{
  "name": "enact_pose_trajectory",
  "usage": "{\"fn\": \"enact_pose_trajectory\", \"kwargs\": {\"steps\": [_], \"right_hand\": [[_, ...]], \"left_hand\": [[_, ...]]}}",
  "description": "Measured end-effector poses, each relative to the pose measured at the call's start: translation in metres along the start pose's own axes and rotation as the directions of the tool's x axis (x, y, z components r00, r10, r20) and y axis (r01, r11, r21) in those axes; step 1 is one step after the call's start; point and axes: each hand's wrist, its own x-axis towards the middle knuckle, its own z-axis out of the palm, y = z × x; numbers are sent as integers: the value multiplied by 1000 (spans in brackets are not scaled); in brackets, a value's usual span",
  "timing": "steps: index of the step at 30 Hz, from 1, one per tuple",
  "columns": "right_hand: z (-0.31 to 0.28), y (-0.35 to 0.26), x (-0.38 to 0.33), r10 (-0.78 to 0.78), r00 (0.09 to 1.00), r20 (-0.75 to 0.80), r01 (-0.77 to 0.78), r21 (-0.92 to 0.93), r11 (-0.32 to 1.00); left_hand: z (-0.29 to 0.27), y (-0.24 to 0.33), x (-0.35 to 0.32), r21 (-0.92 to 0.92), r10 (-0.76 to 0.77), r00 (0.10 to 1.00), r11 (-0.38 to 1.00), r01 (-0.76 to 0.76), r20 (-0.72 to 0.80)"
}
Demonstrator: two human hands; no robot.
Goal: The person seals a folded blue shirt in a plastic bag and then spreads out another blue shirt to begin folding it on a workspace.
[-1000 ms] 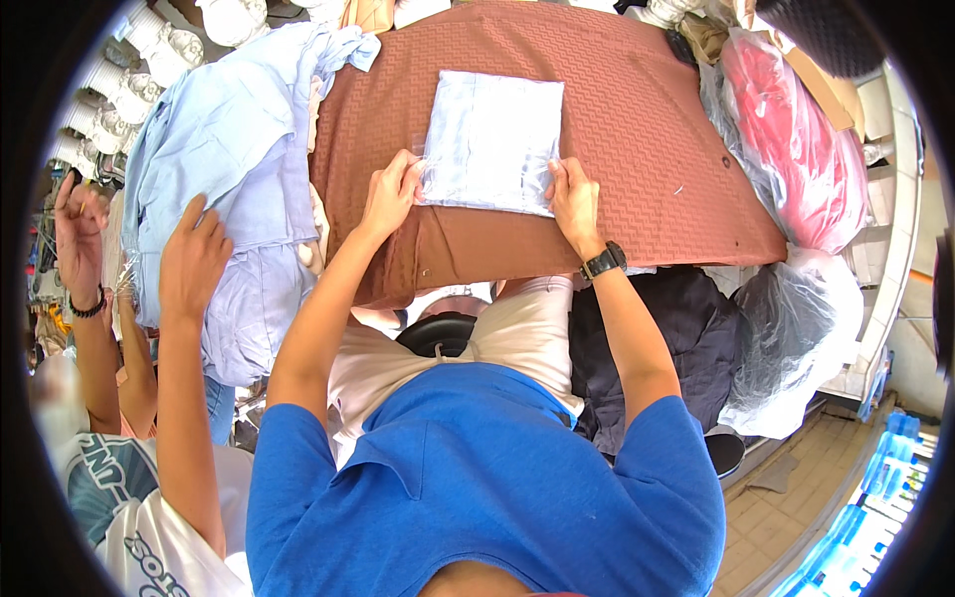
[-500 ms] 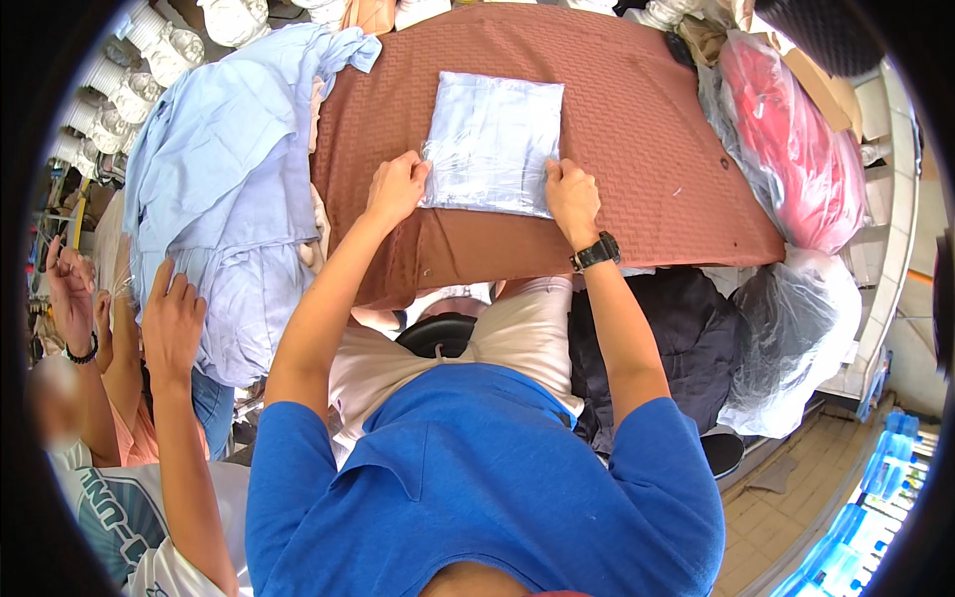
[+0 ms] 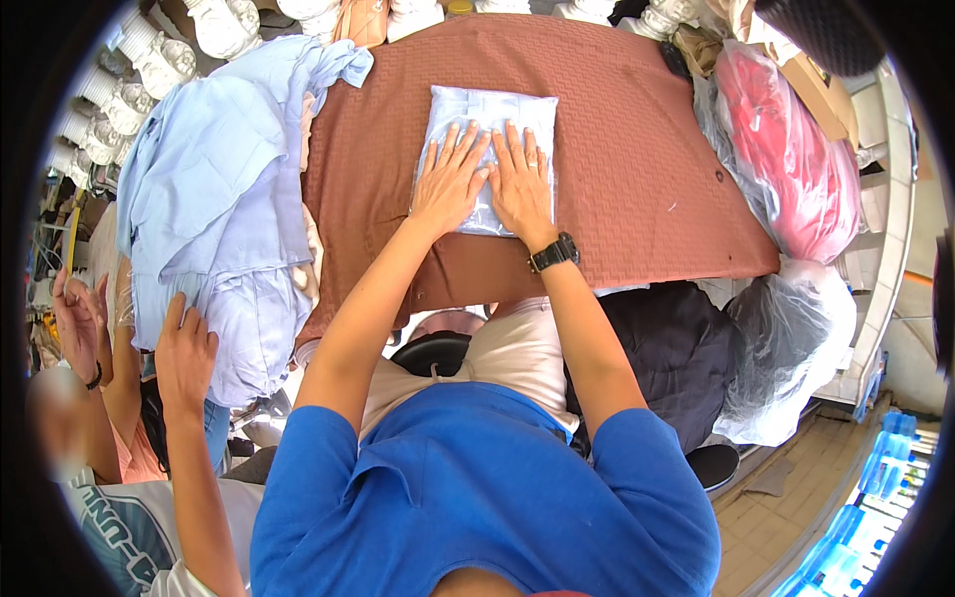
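Note:
A folded light-blue garment in a clear plastic bag (image 3: 497, 104) lies flat on the brown textured tablecloth (image 3: 637, 179). My left hand (image 3: 451, 184) rests palm down on the left part of the bag, fingers stretched toward its far edge. Beside it, my right hand (image 3: 521, 189) presses flat on the right part, fingers spread, with a black watch (image 3: 553, 253) on that wrist. The thumbs nearly meet mid-bag. Neither hand grips anything. Under the hands, the middle of the bag is hidden.
Light-blue garments (image 3: 214, 189) are heaped at the table's left side, next to a co-worker's hand (image 3: 186, 343). On the right lie a plastic-wrapped red bundle (image 3: 786, 149) and, lower, a dark bundle (image 3: 667, 353). White ornate pieces (image 3: 224, 25) line the far edge.
Both hands have let go of the bag's near side edges and moved inward onto its top, fingers now spread flat. In the picture, the bag sits slightly lower and further left.

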Motion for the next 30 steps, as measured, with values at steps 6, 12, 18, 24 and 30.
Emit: {"fn": "enact_pose_trajectory", "kwargs": {"steps": [6, 12, 18, 24, 30], "right_hand": [[-4, -1, -1, 37, 998, 59, -39, 30, 999], [-2, -1, 0, 46, 997, 61, -47, 9, 999], [-1, -1, 1, 53, 997, 58, -53, 3, 999], [-1, -1, 1, 55, 997, 59, -55, 4, 998], [-1, -1, 1, 64, 995, 80, -64, 0, 998]], "left_hand": [[0, 2, -3, -3, -23, 999, 1000, 23, 42], [-1, 1, -2, -10, -43, 997, 999, 43, 66], [1, 1, -2, -18, -47, 996, 999, 49, 73], [1, 1, -2, -22, -50, 996, 998, 52, 79], [2, 1, -2, -20, -56, 995, 998, 58, 80]]}}
